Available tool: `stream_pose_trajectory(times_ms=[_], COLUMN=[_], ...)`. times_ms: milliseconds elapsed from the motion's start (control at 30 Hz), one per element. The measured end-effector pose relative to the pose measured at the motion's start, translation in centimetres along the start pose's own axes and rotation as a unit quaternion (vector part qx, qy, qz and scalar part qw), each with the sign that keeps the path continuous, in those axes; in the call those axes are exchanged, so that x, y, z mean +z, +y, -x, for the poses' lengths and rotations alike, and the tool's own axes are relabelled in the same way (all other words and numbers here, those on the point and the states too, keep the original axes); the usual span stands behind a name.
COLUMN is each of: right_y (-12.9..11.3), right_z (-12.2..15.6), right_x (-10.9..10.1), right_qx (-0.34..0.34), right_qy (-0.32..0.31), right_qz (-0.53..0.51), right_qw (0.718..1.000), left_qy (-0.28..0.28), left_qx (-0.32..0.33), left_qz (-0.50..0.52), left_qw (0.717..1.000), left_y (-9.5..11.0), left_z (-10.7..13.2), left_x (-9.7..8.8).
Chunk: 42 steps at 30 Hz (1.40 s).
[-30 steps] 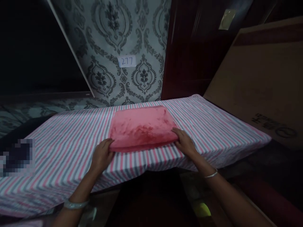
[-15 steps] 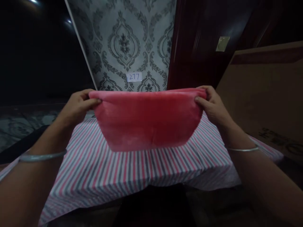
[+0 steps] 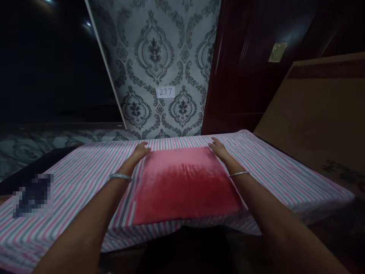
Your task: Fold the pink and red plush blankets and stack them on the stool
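Observation:
A folded pink plush cloth (image 3: pixel 185 182) lies flat on the table's striped sheet (image 3: pixel 80 179), its near edge at the table's front. Both my arms reach over it, one along each side. My left hand (image 3: pixel 139 151) is at the cloth's far left corner and my right hand (image 3: pixel 219 148) at its far right corner. Each hand's fingers are closed on its corner, low against the sheet. A thin bangle sits on each wrist.
A patterned grey wall panel with a "277" label (image 3: pixel 165 92) stands behind the table. A dark red door (image 3: pixel 242 76) is at the right of it, and a large cardboard sheet (image 3: pixel 319 114) leans at the far right. A blurred dark patch (image 3: pixel 34 194) lies on the left.
The cloth was lifted off the table by its corners, held up hanging, and now lies flat again, nearer the front edge. My hands have gone from the near edge to the far corners.

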State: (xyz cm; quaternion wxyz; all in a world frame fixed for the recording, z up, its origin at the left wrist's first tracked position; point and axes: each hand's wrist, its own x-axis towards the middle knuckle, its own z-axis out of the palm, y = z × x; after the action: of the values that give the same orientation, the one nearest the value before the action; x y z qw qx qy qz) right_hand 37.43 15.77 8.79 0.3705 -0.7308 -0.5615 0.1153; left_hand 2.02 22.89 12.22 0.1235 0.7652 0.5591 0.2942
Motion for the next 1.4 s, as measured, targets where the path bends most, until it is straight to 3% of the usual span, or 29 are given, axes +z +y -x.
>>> stream_pose_trajectory(times_ms=[100, 200, 333, 533, 667, 800, 933, 1033, 1133, 1267, 1400], right_y=[-1.1, -1.5, -0.5, 0.2, 0.2, 0.4, -0.4, -1.9, -2.8, -2.0, 0.0], right_z=[1.2, 3.5, 5.7, 5.5, 5.2, 5.2, 7.8, 11.7, 15.1, 16.6, 16.3], right_x=[3.2, 5.8, 7.4, 7.3, 6.8, 5.1, 3.3, 3.5, 5.0, 6.4, 5.7], right_qx=[-0.055, -0.115, -0.127, -0.135, -0.13, -0.115, -0.095, -0.155, -0.208, -0.22, -0.224], right_qy=[-0.028, -0.061, -0.065, -0.055, -0.08, -0.138, -0.13, -0.108, -0.119, -0.123, -0.098], right_qz=[0.067, 0.202, 0.286, 0.279, 0.274, 0.266, 0.27, 0.243, 0.228, 0.234, 0.249], right_qw=[0.996, 0.971, 0.948, 0.949, 0.95, 0.947, 0.949, 0.951, 0.944, 0.939, 0.937], left_qy=[-0.045, -0.078, -0.071, -0.086, -0.117, -0.153, -0.142, -0.102, -0.126, -0.147, -0.129], left_qx=[0.005, 0.052, 0.08, 0.084, 0.086, 0.054, 0.002, 0.101, 0.204, 0.207, 0.209], left_qz=[-0.032, -0.138, -0.235, -0.243, -0.243, -0.253, -0.268, -0.249, -0.208, -0.2, -0.211], left_qw=[0.998, 0.986, 0.966, 0.963, 0.959, 0.954, 0.953, 0.958, 0.948, 0.946, 0.946], left_y=[1.3, 1.8, 0.8, 0.6, 0.6, -0.9, -1.0, 0.7, 2.0, 1.9, 0.6], left_z=[0.6, 2.8, 5.2, 5.0, 4.9, 4.9, 6.6, 9.6, 13.1, 15.3, 15.4], left_x=[4.1, 7.6, 9.6, 9.4, 8.7, 6.4, 4.0, 4.0, 5.6, 7.3, 6.9])
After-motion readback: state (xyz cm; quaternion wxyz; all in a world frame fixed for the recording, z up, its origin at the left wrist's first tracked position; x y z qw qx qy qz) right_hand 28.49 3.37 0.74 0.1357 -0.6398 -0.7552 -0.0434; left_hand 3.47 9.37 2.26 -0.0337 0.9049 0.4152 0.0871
